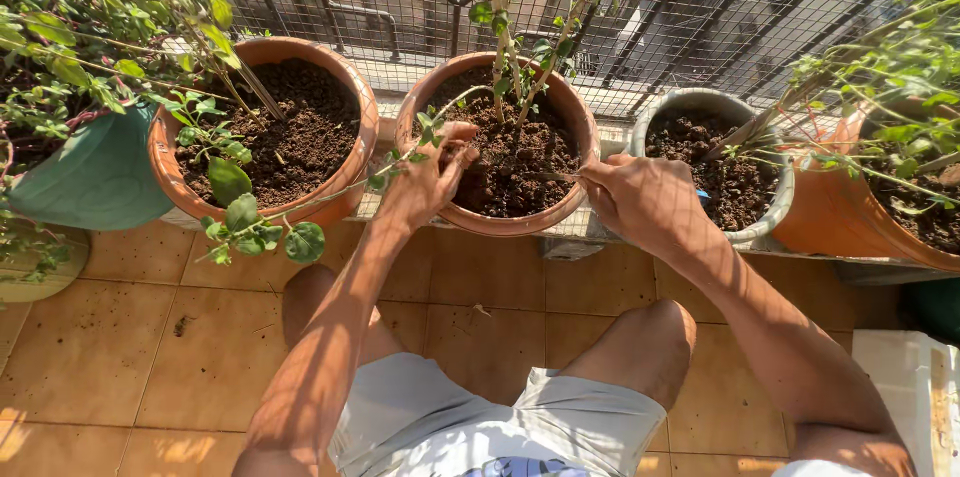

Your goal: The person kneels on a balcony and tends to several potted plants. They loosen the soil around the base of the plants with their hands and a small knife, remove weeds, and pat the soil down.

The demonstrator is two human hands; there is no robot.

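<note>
Sunlit balcony tiles point(130, 357) lie under me, with a wire mesh railing point(680, 7) across the top at twelve o'clock and my bare knees low in the middle. Along the ledge in front of me stands a row of pots filled with dark soil.

Both my hands are at the middle pot point(498, 142), a terracotta one straight ahead at twelve. A thin-stemmed plant point(512, 37) rises from its soil. My left hand point(425, 182) rests on the rim at about nine o'clock of that pot, its fingers point(458, 152) loosely curled over the soil, close together, touching a small leafy sprig point(428, 127); I cannot tell whether they pinch it. My right hand point(645, 199) sits at the rim at about three o'clock, fingers narrow and pinched on a thin stick point(545, 175) that lies across the soil toward the stems.

At ten o'clock stands a second terracotta pot point(270, 127) with leafy shoots, and beside it a green pot point(95, 177). At two o'clock is a grey pot point(715, 157), then an orange pot point(850, 207) at three.
</note>
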